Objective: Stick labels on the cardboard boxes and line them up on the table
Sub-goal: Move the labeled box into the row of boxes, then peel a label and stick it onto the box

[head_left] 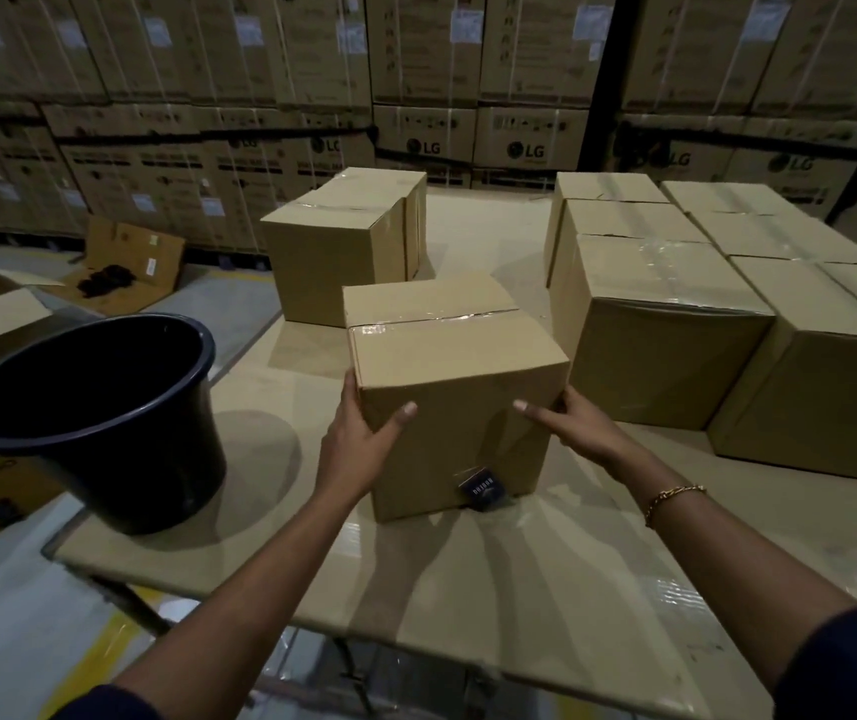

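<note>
A taped cardboard box (447, 366) stands in the middle of the cardboard-covered table (468, 574). My left hand (359, 439) grips its left front corner, thumb on the front face and fingers round the side. My right hand (566, 423) holds the right front corner the same way, thumb lying on the front. A small dark label (482, 488) with white print sticks low on the box's front face. Two boxes (343, 241) stand behind it at the left. Several more boxes (665, 314) form rows at the right.
A black plastic bucket (99, 413) stands on the table's left corner, partly over the edge. Flattened and open cartons (130, 257) lie on the floor at the left. Stacked printed cartons (426, 85) wall the background. The table's near edge is bare cardboard.
</note>
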The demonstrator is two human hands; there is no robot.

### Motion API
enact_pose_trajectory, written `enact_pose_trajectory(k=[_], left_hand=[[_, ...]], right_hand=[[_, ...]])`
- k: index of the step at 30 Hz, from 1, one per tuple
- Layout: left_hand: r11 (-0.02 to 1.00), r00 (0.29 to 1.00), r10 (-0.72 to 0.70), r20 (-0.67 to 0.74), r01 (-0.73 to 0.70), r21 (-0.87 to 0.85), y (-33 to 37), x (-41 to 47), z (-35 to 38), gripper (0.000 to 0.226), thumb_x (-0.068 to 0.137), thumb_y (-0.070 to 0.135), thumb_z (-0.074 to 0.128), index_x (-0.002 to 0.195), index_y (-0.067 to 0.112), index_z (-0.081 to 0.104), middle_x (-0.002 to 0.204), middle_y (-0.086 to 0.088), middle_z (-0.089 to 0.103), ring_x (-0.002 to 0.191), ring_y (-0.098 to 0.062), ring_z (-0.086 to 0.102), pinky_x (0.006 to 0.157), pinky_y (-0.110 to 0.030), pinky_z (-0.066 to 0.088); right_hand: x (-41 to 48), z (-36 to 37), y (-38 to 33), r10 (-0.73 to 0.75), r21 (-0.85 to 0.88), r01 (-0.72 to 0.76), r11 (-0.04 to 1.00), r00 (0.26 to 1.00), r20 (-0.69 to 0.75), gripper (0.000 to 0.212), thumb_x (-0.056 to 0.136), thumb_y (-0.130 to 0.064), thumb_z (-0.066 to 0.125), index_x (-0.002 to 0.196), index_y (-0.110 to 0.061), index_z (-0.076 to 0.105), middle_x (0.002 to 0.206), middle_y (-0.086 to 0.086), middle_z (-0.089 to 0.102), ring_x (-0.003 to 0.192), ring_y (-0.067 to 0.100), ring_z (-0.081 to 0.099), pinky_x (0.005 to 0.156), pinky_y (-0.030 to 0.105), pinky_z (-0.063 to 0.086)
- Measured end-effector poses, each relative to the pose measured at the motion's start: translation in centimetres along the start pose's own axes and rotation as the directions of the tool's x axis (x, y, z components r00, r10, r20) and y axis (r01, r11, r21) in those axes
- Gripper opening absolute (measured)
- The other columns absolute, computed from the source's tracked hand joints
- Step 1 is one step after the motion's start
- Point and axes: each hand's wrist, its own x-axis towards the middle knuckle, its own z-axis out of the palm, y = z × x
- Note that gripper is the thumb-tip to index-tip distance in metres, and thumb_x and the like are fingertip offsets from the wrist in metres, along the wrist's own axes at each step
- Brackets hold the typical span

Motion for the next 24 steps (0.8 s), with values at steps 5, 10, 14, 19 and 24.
enact_pose_trajectory(k=[5, 10, 14, 19, 24], left_hand=[[0.961, 0.947, 0.179, -0.266, -0.110, 0.255, 5.4, 2.3, -2.7, 0.089, 0.093, 0.067, 0.052, 0.160, 0.039, 0.002, 0.157, -0.004, 0.041, 0.133, -0.031, 0.050, 0.101, -0.049, 0.045], [0.900, 0.972, 0.197, -0.130, -0.126, 0.417, 7.4, 4.9, -3.7, 0.067, 0.102, 0.056, 0.040, 0.160, 0.043, 0.008, 0.159, -0.011, 0.035, 0.136, -0.040, 0.044, 0.104, -0.048, 0.040], [0.889, 0.996, 0.079, -0.035, -0.054, 0.455, 6.1, 6.1, -2.8, 0.062, 0.104, 0.058, 0.031, 0.160, 0.043, 0.008, 0.162, -0.016, 0.029, 0.141, -0.044, 0.038, 0.109, -0.053, 0.037], [0.879, 0.999, 0.040, -0.024, -0.024, 0.477, 6.1, 7.8, -2.6, 0.063, 0.103, 0.060, 0.029, 0.160, 0.041, 0.008, 0.162, -0.015, 0.027, 0.142, -0.043, 0.036, 0.110, -0.053, 0.036], [0.874, 1.000, 0.020, -0.014, -0.011, 0.486, 6.0, 9.7, -2.2, 0.063, 0.103, 0.060, 0.030, 0.160, 0.040, 0.011, 0.160, -0.014, 0.032, 0.140, -0.040, 0.039, 0.107, -0.049, 0.037]], right_hand=[[0.1, -1.6, -4.9, -0.209, -0.129, 0.187, 0.974, 0.960, -0.188, 0.084, 0.090, -0.051, 0.069, 0.159, -0.038, 0.022, 0.148, 0.010, 0.053, 0.127, 0.031, 0.058, 0.100, 0.050, 0.054], [0.9, -2.2, -7.2, -0.237, -0.324, 0.152, 0.934, 0.942, -0.239, 0.071, 0.094, -0.054, 0.062, 0.156, -0.042, 0.029, 0.132, 0.012, 0.062, 0.119, 0.034, 0.062, 0.098, 0.047, 0.053], [1.7, -1.7, -6.6, -0.177, -0.397, 0.077, 0.915, 0.958, -0.224, 0.064, 0.098, -0.056, 0.054, 0.156, -0.041, 0.032, 0.150, 0.008, 0.051, 0.130, 0.032, 0.054, 0.101, 0.049, 0.052], [0.9, -1.0, -6.9, -0.445, -0.681, 0.250, 0.688, 0.887, -0.124, 0.062, 0.093, -0.046, 0.061, 0.151, -0.035, 0.043, 0.161, -0.004, 0.033, 0.147, 0.023, 0.030, 0.115, 0.051, 0.032], [-0.7, 0.3, -7.4, -0.366, -0.590, 0.547, 0.593, 0.836, 0.408, 0.095, 0.075, -0.061, 0.065, 0.157, -0.048, 0.020, 0.169, -0.015, 0.001, 0.154, 0.013, -0.002, 0.120, 0.049, 0.007]])
